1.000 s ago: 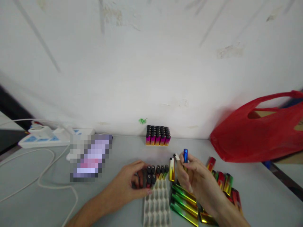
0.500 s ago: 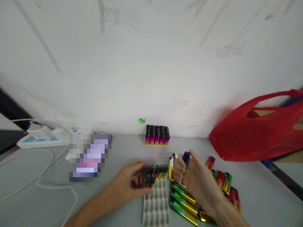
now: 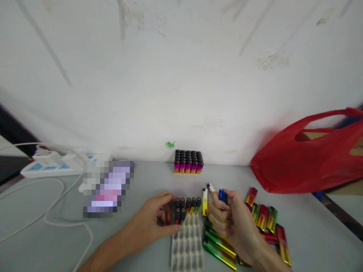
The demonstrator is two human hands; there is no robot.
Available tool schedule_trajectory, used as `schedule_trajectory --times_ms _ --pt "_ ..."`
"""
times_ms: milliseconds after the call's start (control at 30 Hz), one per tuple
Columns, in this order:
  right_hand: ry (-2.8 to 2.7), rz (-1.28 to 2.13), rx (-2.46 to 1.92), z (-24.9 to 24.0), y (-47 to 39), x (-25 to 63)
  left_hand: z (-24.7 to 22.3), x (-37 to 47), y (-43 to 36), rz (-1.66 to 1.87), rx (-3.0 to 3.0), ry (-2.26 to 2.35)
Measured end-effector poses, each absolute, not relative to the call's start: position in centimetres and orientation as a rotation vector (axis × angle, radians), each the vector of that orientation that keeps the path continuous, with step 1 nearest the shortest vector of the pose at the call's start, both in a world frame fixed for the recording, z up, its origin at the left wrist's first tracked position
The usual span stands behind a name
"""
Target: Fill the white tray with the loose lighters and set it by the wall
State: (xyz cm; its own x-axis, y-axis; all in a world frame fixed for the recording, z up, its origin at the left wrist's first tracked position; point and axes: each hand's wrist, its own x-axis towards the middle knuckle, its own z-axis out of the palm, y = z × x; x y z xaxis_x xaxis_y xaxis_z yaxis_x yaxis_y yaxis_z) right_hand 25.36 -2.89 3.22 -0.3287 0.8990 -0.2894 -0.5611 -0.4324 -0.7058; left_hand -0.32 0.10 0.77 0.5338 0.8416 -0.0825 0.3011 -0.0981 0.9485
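Right hand [image 3: 236, 223]: closed in a fist around a blue lighter [image 3: 222, 196], its blue end up between thumb and curled forefinger; well to the right of the tray's filled rows.
Left hand [image 3: 150, 219]: curved around the tray's left edge, thumb in front, fingers behind; how firmly it presses cannot be told.
White tray [image 3: 187, 247]: black-topped lighters [image 3: 181, 206] upright at its far end; nearer pockets unfilled.
In the way: green-gold lighters [image 3: 219, 251] lying just beside the tray's right edge, partly under the right hand; a white-and-gold lighter [image 3: 205, 204] between tray and fist; a red-and-green heap [image 3: 266, 221] (some overlapping) on the right.
Back edge: a packed lighter block [image 3: 188, 162] near the wall [image 3: 181, 75]; power strip [image 3: 53, 168] left, red bag [image 3: 306, 158] right.
Room: grey tabletop [image 3: 150, 181] runs between phone [image 3: 113, 189] and block, and between block and bag.
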Motion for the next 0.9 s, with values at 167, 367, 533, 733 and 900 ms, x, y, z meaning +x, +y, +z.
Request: schedule_trajectory --times_ms 167,367,533,733,900 --pt "-0.655 1.843 -0.885 3.2 -2.7 25.0 0.9 -0.3 0.0 0.611 1.665 0.991" --pt "-0.732 1.847 -0.94 2.6 -2.5 25.2 1.0 -0.4 0.1 0.612 1.667 0.986" --pt "-0.767 1.843 -0.97 2.0 -2.5 25.1 1.1 -0.3 0.1 0.608 1.67 1.001" --pt "-0.75 1.815 -0.992 2.2 -2.7 24.7 0.7 -0.4 0.1 0.624 1.688 0.984" --pt "-0.698 1.788 -1.039 2.3 -3.0 24.7 0.7 -0.4 0.0 0.606 1.697 0.993"
